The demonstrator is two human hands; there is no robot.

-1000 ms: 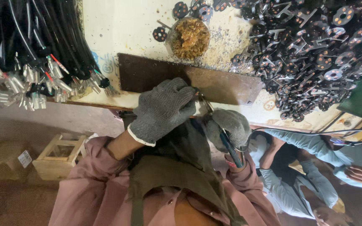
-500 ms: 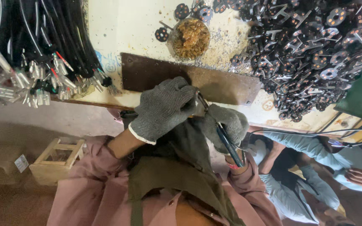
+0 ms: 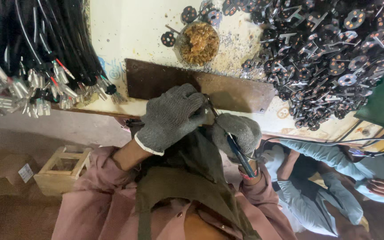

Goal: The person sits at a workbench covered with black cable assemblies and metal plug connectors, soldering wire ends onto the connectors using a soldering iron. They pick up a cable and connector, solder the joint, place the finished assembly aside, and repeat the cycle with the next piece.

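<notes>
Two grey knitted gloves cover my hands, both working at the near edge of the table (image 3: 125,40). My left hand (image 3: 172,116) is curled shut, knuckles up, over something small at the front edge of a flat brown metal plate (image 3: 236,91); what it pinches I cannot tell, since the glove hides it. My right hand (image 3: 238,135), at about four o'clock from the left and touching it, is wrapped around a slim soldering iron (image 3: 236,149) with a dark blue handle, its thin metal tip slanting up toward eleven o'clock to meet the left fingertips.

That plate is a long rusty rectangle, matte and smooth, lying across the pale, speckled tabletop. At twelve o'clock from my hands sits a round tin (image 3: 199,42) filled with crumbly amber-brown matter. From one to three o'clock a big heap of dark stamped metal parts (image 3: 330,53), discs with holes and prongs, crowds right up to the plate's far corner. At ten o'clock a thick bundle of black cables (image 3: 36,49) with shiny silver terminals overhangs the table edge. A small wooden crate (image 3: 63,171) rests on the floor at eight o'clock.

Bare tabletop lies between cables and tin. Another person's light blue sleeve (image 3: 330,160) reaches in at four o'clock, well apart from my hands.
</notes>
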